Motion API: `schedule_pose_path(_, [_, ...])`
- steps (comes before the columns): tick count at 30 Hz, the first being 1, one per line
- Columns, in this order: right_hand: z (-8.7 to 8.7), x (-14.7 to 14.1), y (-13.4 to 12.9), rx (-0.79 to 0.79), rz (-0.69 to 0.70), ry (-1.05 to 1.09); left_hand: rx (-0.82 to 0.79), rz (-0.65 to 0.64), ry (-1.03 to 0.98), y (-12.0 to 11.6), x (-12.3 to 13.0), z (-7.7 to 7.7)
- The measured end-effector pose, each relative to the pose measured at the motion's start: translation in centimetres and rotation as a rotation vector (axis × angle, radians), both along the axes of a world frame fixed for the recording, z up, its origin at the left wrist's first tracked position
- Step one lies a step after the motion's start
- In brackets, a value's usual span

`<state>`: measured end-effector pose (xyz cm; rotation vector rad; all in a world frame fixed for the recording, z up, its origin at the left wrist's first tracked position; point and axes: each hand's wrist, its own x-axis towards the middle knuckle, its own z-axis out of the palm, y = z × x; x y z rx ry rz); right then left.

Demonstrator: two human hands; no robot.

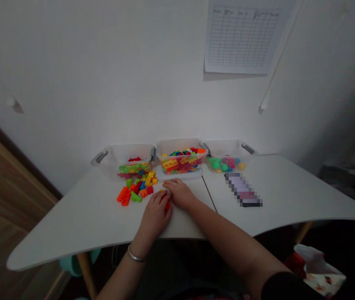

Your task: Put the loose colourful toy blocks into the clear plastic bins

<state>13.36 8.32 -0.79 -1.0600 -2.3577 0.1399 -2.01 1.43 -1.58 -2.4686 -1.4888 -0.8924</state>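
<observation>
My left hand (157, 211) is closed around a red toy building block (167, 205) near the middle of the white table. A bit of yellow shows by its fingertips, partly hidden. Right beside it, my right hand (179, 193) reaches across with bent fingers close to the left fingertips. What those fingers hold, if anything, is hidden. To the left lies a loose pile of blocks: orange blocks (123, 196), a light green block (136, 196), dark red, blue and small orange pieces, and yellow blocks (151, 178).
Along the wall stand three clear bins: a left bin (108, 168) and middle bin (180, 146) with colourful blocks, and a right bin (224, 146) with rounded pieces. A blurred-out phone (242, 189) lies on the right of the table (71, 225). A printed sheet (241, 41) hangs above.
</observation>
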Motion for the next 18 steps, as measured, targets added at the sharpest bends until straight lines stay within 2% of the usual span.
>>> schedule_pose_path(7, [0.5,0.4,-1.0,-0.019,-0.182,0.030,-0.004,0.011,0.015,-0.1,-0.1,0.2])
schedule_pose_path(18, [0.5,2.0,-1.5,-0.067,-0.379,0.068,-0.023,0.015,0.018,-0.3,-0.1,0.5])
